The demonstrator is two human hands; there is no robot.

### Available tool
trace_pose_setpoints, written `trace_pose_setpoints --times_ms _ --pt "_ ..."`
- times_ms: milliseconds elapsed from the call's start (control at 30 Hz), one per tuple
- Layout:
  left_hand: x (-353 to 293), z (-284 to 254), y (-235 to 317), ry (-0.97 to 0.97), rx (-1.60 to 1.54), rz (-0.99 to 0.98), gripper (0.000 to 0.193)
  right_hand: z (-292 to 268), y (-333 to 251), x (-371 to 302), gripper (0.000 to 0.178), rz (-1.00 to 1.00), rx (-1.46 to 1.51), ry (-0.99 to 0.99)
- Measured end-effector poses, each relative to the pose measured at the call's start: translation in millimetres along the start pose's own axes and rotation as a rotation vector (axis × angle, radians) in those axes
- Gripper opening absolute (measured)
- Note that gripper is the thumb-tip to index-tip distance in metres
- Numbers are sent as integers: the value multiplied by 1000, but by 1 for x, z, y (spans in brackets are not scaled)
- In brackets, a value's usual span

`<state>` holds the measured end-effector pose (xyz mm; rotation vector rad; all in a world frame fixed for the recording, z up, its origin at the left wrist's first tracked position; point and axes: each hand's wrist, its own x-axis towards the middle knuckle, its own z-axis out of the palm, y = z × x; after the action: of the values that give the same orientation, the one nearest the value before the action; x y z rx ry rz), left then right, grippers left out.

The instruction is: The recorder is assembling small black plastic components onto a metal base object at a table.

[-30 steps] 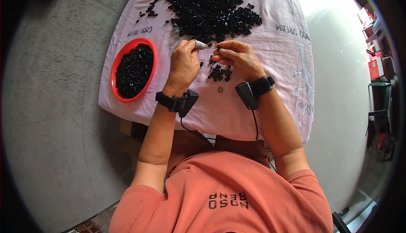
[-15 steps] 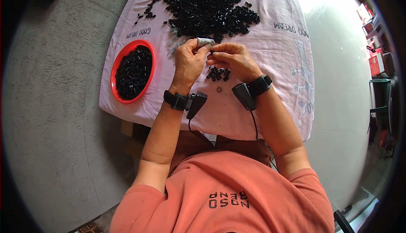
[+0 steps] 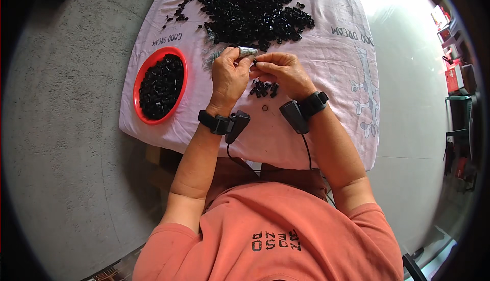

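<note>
My left hand [image 3: 229,73] is closed round a silvery grey roll-like bundle [image 3: 247,51], whose frayed, thread-like strands [image 3: 210,60] stick out to the left. Close beside it, my right hand [image 3: 284,72] pinches a small black piece [image 3: 254,62] between thumb and fingers, partly hidden by them. Below the hands lies a small cluster of black pieces [image 3: 264,89] on the pink cloth. A tiny dark ring [image 3: 265,108] sits nearer to me. Beyond my hands spreads a large heap of shiny black pieces [image 3: 250,10].
A red oval basin [image 3: 185,84] filled with black pieces stands at the left of the cloth-covered table [image 3: 316,133]. Stray pieces [image 3: 177,18] lie left of the heap. Both wrists wear black strapped devices [image 3: 239,125] with cables. A chair [image 3: 459,118] stands far right.
Almost nothing differs. My left hand has turned slightly with the grey bundle, and more of its strands show at the left; my right hand keeps its pinch.
</note>
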<state>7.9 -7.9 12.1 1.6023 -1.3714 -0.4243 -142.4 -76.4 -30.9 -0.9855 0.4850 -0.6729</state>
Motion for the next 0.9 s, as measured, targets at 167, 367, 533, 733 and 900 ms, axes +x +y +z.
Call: trace_pose_setpoints --times_ms 167,367,533,733,900 --pt "-2 5 4 42 95 127 6 0 0 0 20 -2 1 46" --pt "2 9 8 36 131 194 4 -4 3 2 19 -45 -4 54" --pt "4 11 7 51 199 299 5 -3 -3 -2 18 -75 -7 67" --pt "6 6 6 52 99 232 9 -6 -4 0 16 -99 15 91" --pt "5 -8 -16 -27 235 65 9 -14 -9 0 13 -146 55 190"
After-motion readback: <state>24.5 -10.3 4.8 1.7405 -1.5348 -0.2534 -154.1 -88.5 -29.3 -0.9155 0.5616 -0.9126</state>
